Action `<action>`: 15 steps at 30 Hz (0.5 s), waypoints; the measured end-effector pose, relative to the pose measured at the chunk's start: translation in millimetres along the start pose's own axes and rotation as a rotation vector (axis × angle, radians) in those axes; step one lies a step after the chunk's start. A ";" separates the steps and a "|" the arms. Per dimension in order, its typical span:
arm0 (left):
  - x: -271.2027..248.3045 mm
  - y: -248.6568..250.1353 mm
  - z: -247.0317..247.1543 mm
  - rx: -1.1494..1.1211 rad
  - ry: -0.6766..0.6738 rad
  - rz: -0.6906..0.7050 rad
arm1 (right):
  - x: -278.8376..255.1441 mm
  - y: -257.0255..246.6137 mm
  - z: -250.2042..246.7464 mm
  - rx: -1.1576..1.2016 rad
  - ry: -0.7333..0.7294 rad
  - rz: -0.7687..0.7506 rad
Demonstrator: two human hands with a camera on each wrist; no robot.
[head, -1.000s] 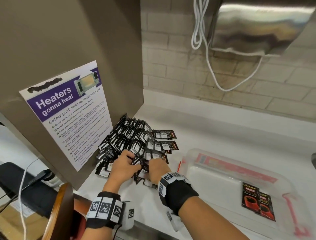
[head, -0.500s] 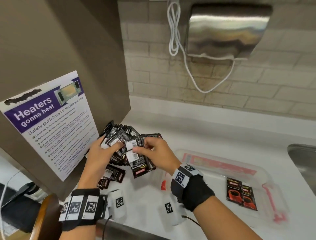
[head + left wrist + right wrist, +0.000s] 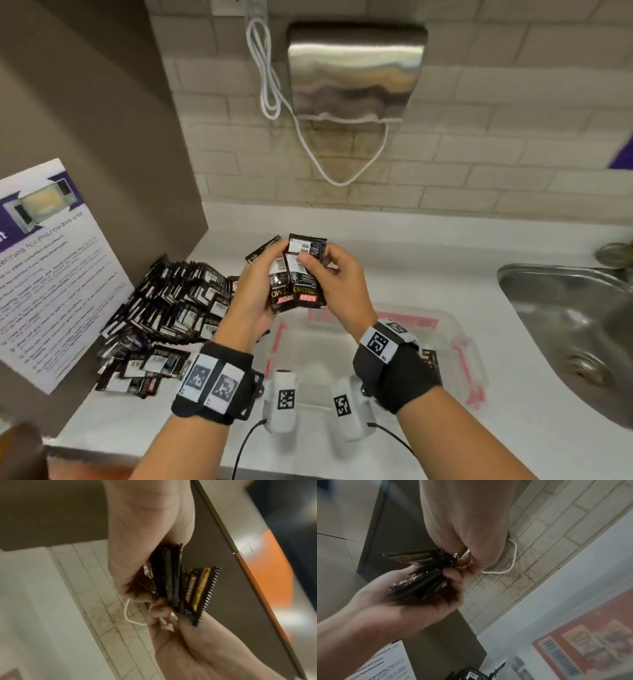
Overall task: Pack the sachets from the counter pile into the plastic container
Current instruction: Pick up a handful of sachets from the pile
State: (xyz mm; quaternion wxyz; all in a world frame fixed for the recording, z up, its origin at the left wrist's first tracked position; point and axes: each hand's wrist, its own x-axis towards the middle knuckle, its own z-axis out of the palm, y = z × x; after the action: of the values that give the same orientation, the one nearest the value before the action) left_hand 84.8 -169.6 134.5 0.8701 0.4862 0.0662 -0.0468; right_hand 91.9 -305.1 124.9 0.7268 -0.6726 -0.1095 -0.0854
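**Head view: both hands hold a bundle of sachets above the tub**

Head view shows the left hand (image 3: 255,291) and right hand (image 3: 337,284) curled round a bundle of sachets (image 3: 296,274), too tightly packed to count, above the plastic container (image 3: 455,342). One pile (image 3: 164,308) lies at 9 o'clock against the cabinet panel (image 3: 102,137). One sink (image 3: 575,329) bounds the counter (image 3: 428,260) at 3 o'clock; bare counter lies at 12.
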 end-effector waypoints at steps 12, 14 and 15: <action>7.2 -24.6 81.1 0.161 -0.177 -0.066 | 5.0 -6.8 -72.3 -0.054 0.258 -0.049; 11.2 -28.0 87.7 0.170 -0.187 -0.049 | 5.2 -8.0 -83.6 -0.007 0.253 -0.040; 12.9 -30.2 92.2 0.169 -0.193 -0.035 | 5.3 -8.6 -89.6 0.016 0.240 -0.031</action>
State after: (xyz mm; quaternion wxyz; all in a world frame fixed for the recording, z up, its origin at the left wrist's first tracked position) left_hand 99.5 -264.2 154.9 0.8273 0.5500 -0.0135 -0.1138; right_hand 98.6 -394.9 128.3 0.7386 -0.6500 -0.0329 -0.1759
